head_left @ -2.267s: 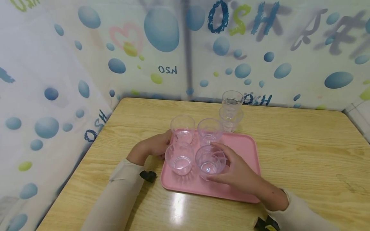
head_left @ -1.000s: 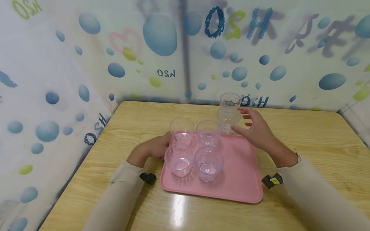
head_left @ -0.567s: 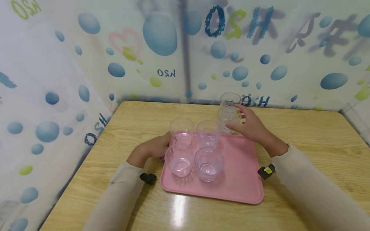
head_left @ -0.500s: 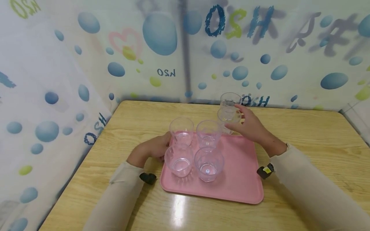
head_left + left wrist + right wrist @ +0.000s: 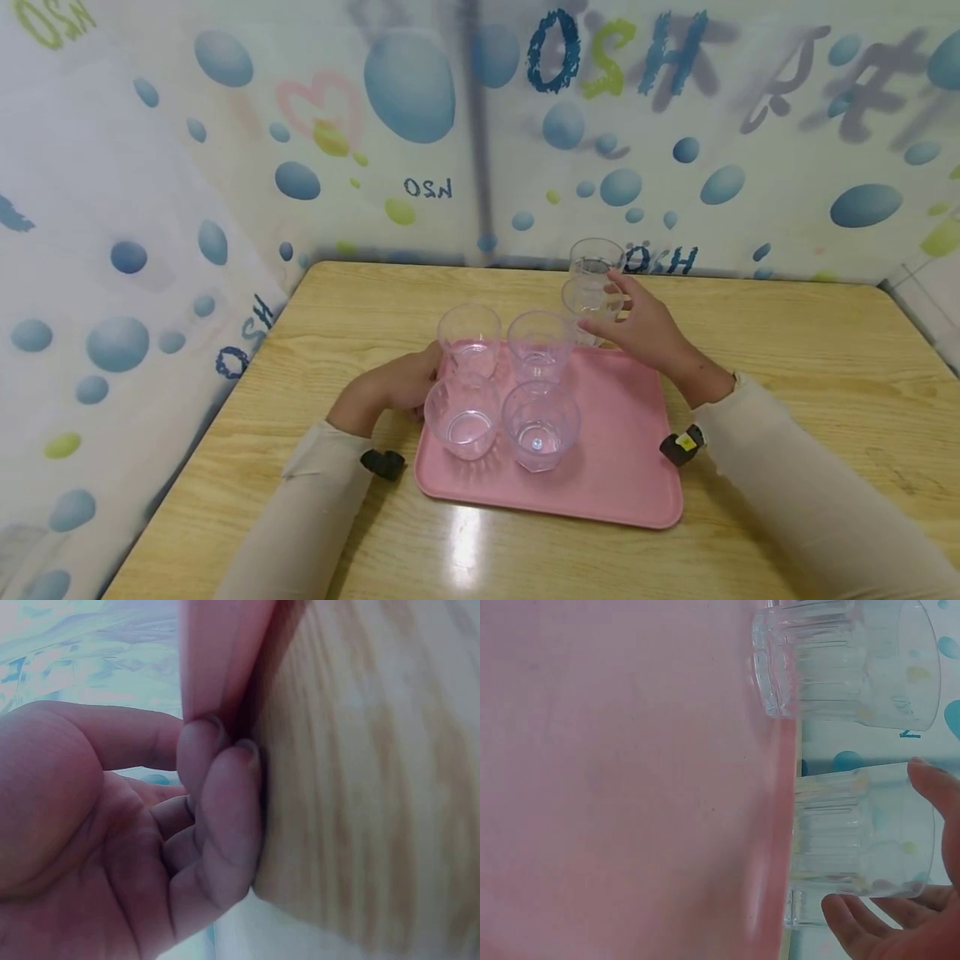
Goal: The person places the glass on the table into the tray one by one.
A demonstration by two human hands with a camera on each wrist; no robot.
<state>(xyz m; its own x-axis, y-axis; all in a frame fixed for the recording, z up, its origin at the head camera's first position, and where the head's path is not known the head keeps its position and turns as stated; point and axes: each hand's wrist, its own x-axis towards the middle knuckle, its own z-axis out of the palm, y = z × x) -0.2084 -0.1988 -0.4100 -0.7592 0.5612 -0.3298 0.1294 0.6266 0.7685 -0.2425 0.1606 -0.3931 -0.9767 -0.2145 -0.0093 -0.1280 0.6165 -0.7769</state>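
Reaching past the far edge of the pink tray [image 5: 622, 467], the right hand [image 5: 647, 329] has its thumb and fingers on opposite sides of a clear cup [image 5: 866, 832], grasping its upper wall; how firm the grip is, I cannot tell. That cup is upright just behind the tray's far edge, its base hidden by the rim, so whether it rests on the worktop [image 5: 810, 400] is not shown. The left hand [image 5: 405, 383] pinches the tray's left edge, curled fingertips low against the wood.

Right behind the held cup, nearer the worktop's far edge, is the rearmost cup [image 5: 596, 255]. Four more stand upright on the tray in two rows: the far-left cup [image 5: 468, 337] and far-right cup [image 5: 538, 346] by its far edge, the near-left cup [image 5: 462, 425] and near-right cup [image 5: 542, 433] towards its near edge.

The step in hand looks like taking hold of one more cup while the tray is kept steady. The next move seems to call for an even squeeze on the wall and a straight lift, clear of the rim, the rearmost cup and the far-right cup.
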